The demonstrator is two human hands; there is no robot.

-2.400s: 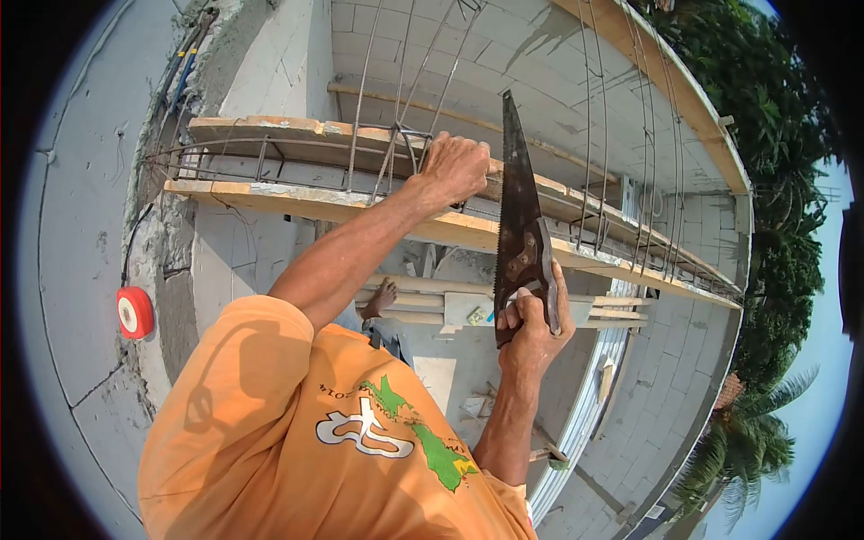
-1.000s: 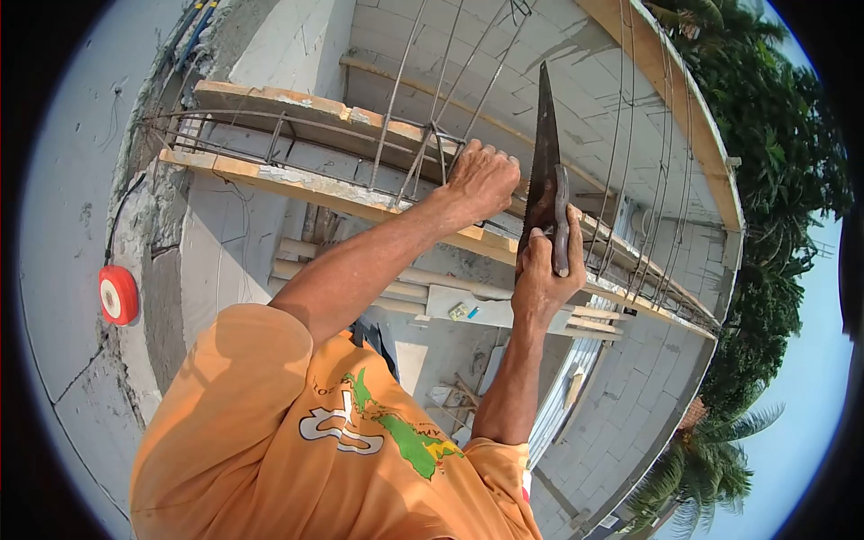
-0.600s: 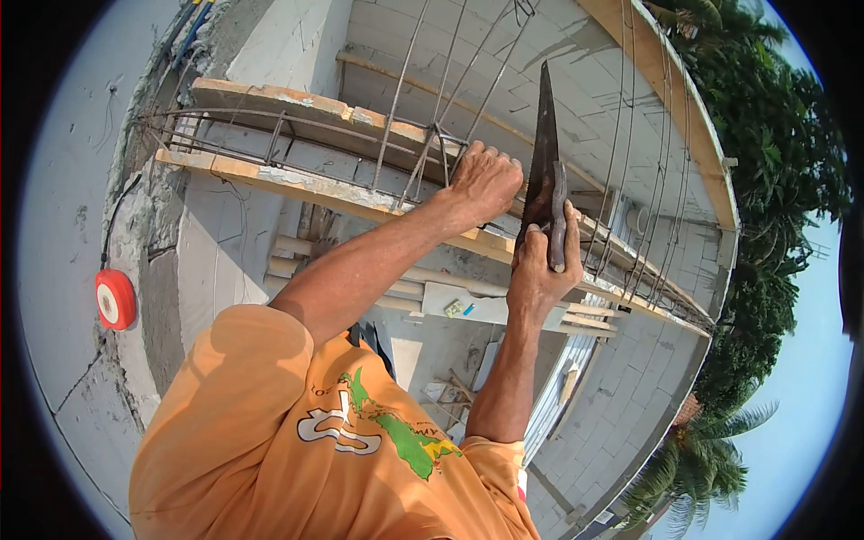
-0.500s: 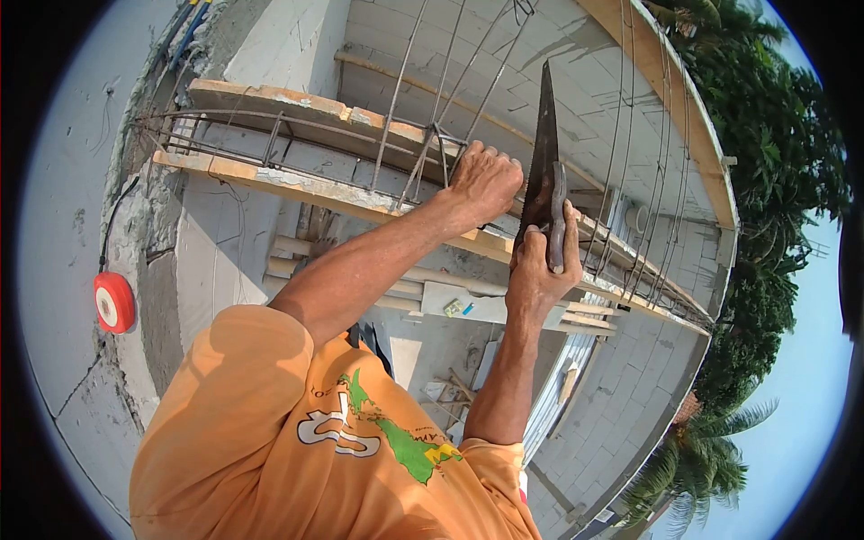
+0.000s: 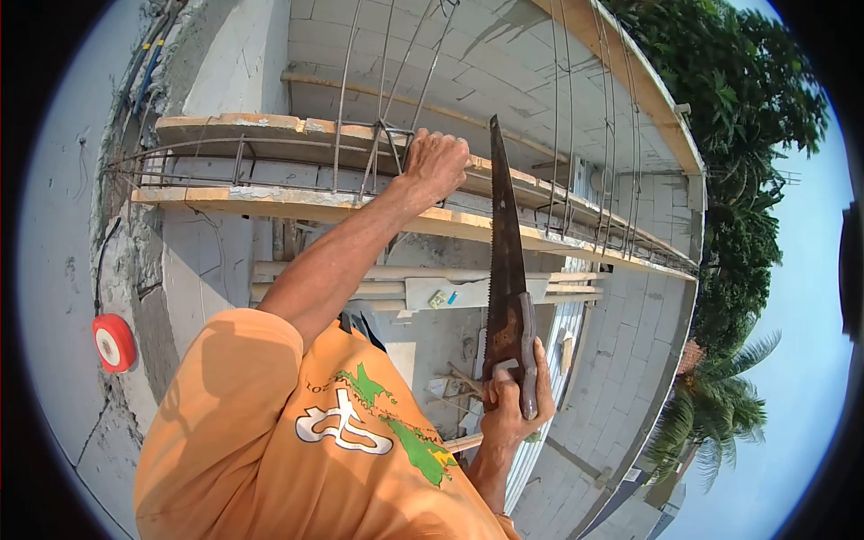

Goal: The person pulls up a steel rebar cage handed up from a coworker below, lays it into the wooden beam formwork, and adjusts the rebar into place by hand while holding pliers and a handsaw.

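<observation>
My right hand (image 5: 515, 400) is wrapped round the handle of a handsaw (image 5: 506, 261). Its dark, rusty blade points up and away from me, with the toothed edge on the left. My left hand (image 5: 436, 166) is closed in a fist over the formwork boards, beside the steel rebar cage (image 5: 382, 130); what its fingers grip is hidden. The near formwork board (image 5: 306, 202) runs across beneath that wrist, and the far board (image 5: 243, 123) lies parallel behind it, with rebar between them.
Vertical rebar rods (image 5: 605, 135) rise from the formwork on the right. Below lie bamboo poles (image 5: 378, 273) and a pale board (image 5: 423, 292) with small items on it. A red round reel-like object (image 5: 113, 343) is by the left wall. Block walls (image 5: 621, 342) surround the opening.
The saw and my right hand have come down toward me, away from the formwork boards. My left hand stays closed at the rebar cage, while the whole view has shifted.
</observation>
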